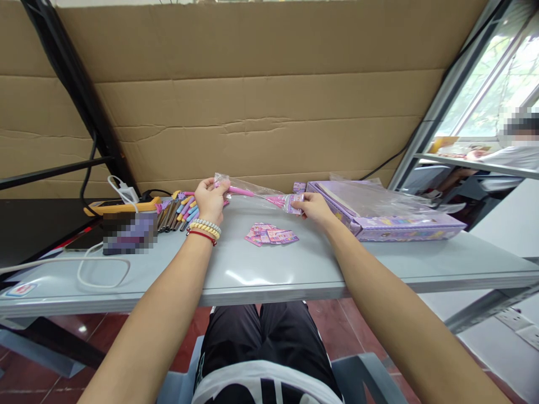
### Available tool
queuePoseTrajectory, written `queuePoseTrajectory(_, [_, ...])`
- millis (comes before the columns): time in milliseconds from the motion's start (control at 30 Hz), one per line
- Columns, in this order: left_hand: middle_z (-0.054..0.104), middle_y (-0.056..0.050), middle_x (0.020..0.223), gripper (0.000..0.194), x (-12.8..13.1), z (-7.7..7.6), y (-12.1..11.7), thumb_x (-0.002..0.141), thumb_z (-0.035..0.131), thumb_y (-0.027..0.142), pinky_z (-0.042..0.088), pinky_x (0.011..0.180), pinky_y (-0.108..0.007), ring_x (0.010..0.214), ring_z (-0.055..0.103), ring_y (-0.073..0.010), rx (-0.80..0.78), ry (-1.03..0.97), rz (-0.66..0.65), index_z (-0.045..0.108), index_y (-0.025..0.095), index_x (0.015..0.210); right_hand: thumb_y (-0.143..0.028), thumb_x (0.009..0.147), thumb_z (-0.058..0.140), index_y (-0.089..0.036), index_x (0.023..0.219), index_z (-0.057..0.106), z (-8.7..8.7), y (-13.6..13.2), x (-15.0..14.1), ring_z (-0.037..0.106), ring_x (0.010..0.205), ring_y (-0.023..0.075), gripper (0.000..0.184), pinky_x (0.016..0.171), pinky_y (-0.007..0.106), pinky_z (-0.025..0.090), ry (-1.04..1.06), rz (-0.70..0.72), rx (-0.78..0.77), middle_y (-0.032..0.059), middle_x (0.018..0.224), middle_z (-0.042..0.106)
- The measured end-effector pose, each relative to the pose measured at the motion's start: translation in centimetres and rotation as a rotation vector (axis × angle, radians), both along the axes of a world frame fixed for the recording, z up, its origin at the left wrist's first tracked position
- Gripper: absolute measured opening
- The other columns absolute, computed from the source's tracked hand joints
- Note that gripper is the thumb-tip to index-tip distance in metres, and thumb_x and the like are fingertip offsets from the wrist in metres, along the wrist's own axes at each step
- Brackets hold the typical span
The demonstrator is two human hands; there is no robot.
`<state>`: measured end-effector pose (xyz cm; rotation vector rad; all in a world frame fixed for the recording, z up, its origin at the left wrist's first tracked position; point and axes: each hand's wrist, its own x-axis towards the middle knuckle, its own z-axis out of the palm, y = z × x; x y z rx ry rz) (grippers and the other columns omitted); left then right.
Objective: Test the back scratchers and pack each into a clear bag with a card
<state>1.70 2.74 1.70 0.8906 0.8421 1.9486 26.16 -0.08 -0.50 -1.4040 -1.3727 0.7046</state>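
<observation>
A pink pen (pixel 240 191) lies inside a clear plastic sleeve (pixel 257 189), stretched level between my two hands above the table. My left hand (pixel 210 197), with beaded bracelets at its wrist, pinches the left end. The right end, where a small pink and purple printed card (pixel 293 203) shows, is pinched by my right hand (pixel 314 207). Below the sleeve, several pink and purple cards (pixel 270 234) lie in a loose pile. Many pens (pixel 181 210) in purple, yellow and blue are heaped left of my left hand, partly hidden by it.
A purple box (pixel 404 227) with clear plastic sleeves (pixel 379 199) on top stands right on the grey table (pixel 261 275). At left are a white cable (pixel 105 285), a charger (pixel 128 193) and a yellow item (pixel 147 205). Cardboard (pixel 261 95) backs the table. Another person (pixel 511 154) sits far right.
</observation>
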Motion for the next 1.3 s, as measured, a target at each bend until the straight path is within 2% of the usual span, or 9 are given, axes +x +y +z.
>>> queuePoseTrajectory(700, [0.061, 0.005, 0.066, 0.035, 0.13, 0.29, -0.43, 0.064, 0.073, 0.001, 0.050, 0.054, -0.017, 0.056, 0.061, -0.0074, -0.018, -0.013, -0.006, 0.048, 0.016, 0.083, -0.012, 0.069, 0.062, -0.014, 0.066, 0.056, -0.09, 0.07, 0.00, 0.050, 0.042, 0.0090, 0.007, 0.036, 0.020, 0.036, 0.025, 0.011, 0.021, -0.0011, 0.050, 0.057])
queuePoseTrajectory(1067, [0.062, 0.003, 0.070, 0.037, 0.02, 0.20, -0.22, 0.065, 0.073, 0.002, 0.050, 0.056, -0.019, 0.058, 0.062, -0.0088, -0.020, -0.012, 0.014, 0.047, 0.017, 0.087, -0.007, 0.066, 0.062, -0.013, 0.065, 0.057, -0.21, 0.25, 0.07, 0.049, 0.039, 0.0085, 0.008, 0.033, 0.018, 0.035, 0.057, 0.022, 0.042, -0.0021, 0.047, 0.056])
queuePoseTrajectory(1200, [0.063, 0.002, 0.072, 0.034, 0.02, 0.14, -0.07, 0.067, 0.072, 0.003, 0.050, 0.055, -0.018, 0.059, 0.061, -0.0084, -0.004, -0.036, 0.012, 0.048, 0.016, 0.087, -0.008, 0.068, 0.062, -0.013, 0.067, 0.056, -0.23, 0.22, 0.05, 0.053, 0.041, 0.0100, 0.008, 0.034, 0.019, 0.037, 0.062, 0.030, 0.032, -0.0010, 0.050, 0.057])
queuePoseTrajectory(1300, [0.064, 0.001, 0.073, 0.031, 0.07, 0.03, -0.02, 0.064, 0.075, 0.007, 0.050, 0.056, -0.018, 0.061, 0.061, -0.0082, 0.002, -0.033, -0.009, 0.053, 0.015, 0.084, -0.010, 0.072, 0.061, -0.013, 0.076, 0.056, -0.18, 0.23, -0.06, 0.060, 0.045, 0.0138, 0.006, 0.033, 0.020, 0.040, 0.105, 0.038, -0.001, 0.0014, 0.059, 0.062])
